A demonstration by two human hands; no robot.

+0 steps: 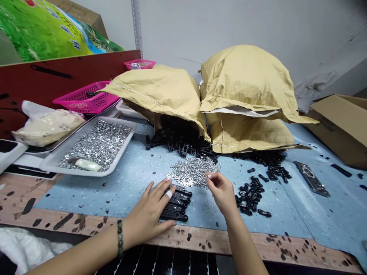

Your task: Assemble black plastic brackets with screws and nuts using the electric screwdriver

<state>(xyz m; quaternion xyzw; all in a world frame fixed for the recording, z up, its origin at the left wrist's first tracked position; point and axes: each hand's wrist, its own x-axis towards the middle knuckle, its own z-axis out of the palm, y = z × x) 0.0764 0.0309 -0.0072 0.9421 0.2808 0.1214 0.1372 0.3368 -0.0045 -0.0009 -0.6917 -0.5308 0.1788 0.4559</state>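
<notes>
My left hand (153,214) lies flat with fingers stretched over a row of black plastic arms (176,209) near the table's front edge. White tape wraps one of its fingers. To the right, my right hand (222,191) is closed in a pinch at the edge of a pile of small silver screws (205,168). Whatever its fingertips hold is too small or hidden to make out. Flat silver nuts or washers (182,173) spread along the pile's left side. Right of my right hand lies a heap of short black plastic parts (250,193).
Yellow paper sacks (246,84) stand behind, with black parts (183,141) spilling out. At left are a white tray (114,162) of small metal pieces, a pink basket (91,101) and a plastic bag (48,126). A cardboard box (341,126) and a clear packet (311,177) sit at right.
</notes>
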